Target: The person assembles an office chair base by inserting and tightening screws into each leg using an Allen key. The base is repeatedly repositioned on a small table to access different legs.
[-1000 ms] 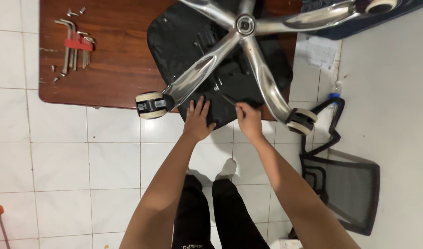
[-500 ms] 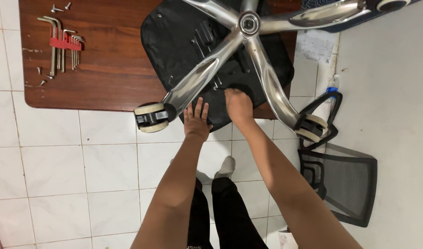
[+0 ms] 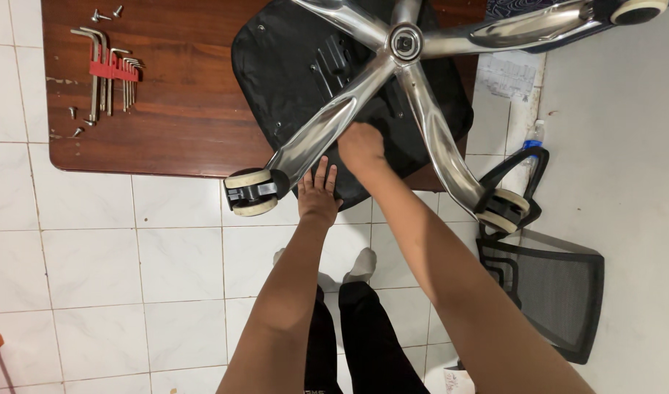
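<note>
Left hand (image 3: 318, 195) lies flat, fingers spread, on the upturned black padded chair seat (image 3: 290, 66); right hand (image 3: 360, 146) is curled against the seat beneath the chrome five-armed base (image 3: 407, 44), grip unclear.

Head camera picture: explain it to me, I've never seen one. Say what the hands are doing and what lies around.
The camera sits on a person's head and looks down past both bare arms. An office chair seat lies upside down on a wooden table, its chrome base with castors pointing up. The left hand rests flat on the seat's near edge. The right hand reaches in between two base legs; whether it holds anything cannot be seen. A set of hex keys and loose screws lie on the table. A mesh backrest lies on the tiled floor.
</note>
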